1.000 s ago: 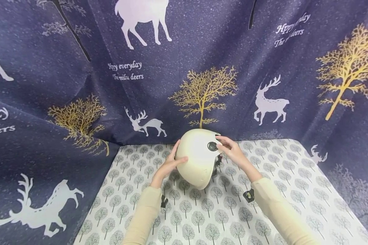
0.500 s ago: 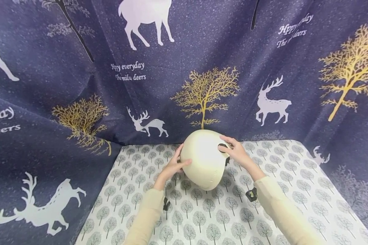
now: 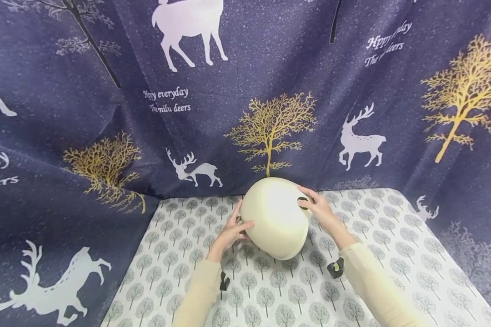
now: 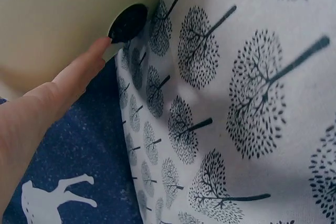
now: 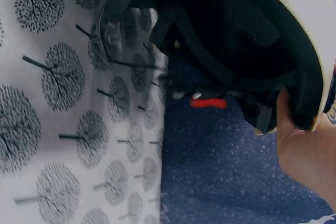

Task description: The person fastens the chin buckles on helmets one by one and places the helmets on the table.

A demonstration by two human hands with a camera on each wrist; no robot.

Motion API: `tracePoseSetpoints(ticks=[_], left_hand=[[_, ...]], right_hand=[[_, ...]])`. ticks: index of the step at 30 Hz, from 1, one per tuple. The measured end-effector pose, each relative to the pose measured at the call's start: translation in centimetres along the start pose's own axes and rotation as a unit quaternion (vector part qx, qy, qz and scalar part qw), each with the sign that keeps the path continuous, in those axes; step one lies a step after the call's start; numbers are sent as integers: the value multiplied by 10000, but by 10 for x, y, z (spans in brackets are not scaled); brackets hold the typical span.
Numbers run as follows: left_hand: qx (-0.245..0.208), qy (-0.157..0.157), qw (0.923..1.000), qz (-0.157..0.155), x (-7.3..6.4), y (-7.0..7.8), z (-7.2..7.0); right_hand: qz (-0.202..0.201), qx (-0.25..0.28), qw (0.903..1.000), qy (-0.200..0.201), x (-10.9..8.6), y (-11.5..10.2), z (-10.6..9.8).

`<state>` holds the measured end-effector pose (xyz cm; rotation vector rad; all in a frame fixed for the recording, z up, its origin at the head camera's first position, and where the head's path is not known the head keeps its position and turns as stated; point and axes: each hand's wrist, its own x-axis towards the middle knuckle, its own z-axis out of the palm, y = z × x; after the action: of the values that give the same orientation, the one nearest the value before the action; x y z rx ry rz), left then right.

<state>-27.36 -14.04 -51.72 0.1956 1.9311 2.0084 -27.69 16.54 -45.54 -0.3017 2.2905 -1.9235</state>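
Observation:
A cream helmet (image 3: 274,213) is held between both hands near the back of the table, its dome toward the head camera. My left hand (image 3: 231,231) grips its left side, thumb on the shell and fingers spread farther back. In the left wrist view a fingertip reaches a black round disc (image 4: 127,23) on the shell. My right hand (image 3: 321,211) holds the right rim beside another black disc (image 3: 303,204), partly covering it. The right wrist view shows that thumb inside the rim, on the dark lining (image 5: 252,19). Black straps hang there with a red buckle piece (image 5: 209,103).
A white cloth with grey trees (image 3: 266,295) covers the table. Right behind the helmet hangs a dark blue curtain (image 3: 212,127) printed with deer and golden trees. Small black devices (image 3: 336,268) sit at the wrists. A clear visor-like part (image 5: 113,38) shows below the helmet.
The helmet has turned in the hands and shifted slightly right, so more of its dome faces the head camera and its dark inside has gone from that view. Both hands keep hold.

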Motion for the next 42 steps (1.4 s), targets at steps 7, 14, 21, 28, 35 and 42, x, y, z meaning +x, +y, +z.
tracePoseSetpoints(ticks=[7, 14, 21, 28, 35, 42], left_hand=[[353, 383, 9986, 120, -10, 5, -16], [690, 355, 9969, 109, -9, 8, -17], [812, 437, 9957, 75, -8, 1, -10], [1016, 146, 9947, 116, -4, -1, -1], [1037, 134, 9943, 215, 0, -6, 6], [992, 263, 9944, 267, 2, -8, 11]], right_hand=[[200, 767, 9968, -40, 2, 18, 22], [259, 385, 9988, 177, 1, 23, 20], [541, 6, 9983, 200, 0, 33, 11], [655, -310, 9972, 165, -3, 42, 4], [806, -442, 9956, 173, -2, 45, 3], [607, -637, 9959, 202, 3, 49, 7]])
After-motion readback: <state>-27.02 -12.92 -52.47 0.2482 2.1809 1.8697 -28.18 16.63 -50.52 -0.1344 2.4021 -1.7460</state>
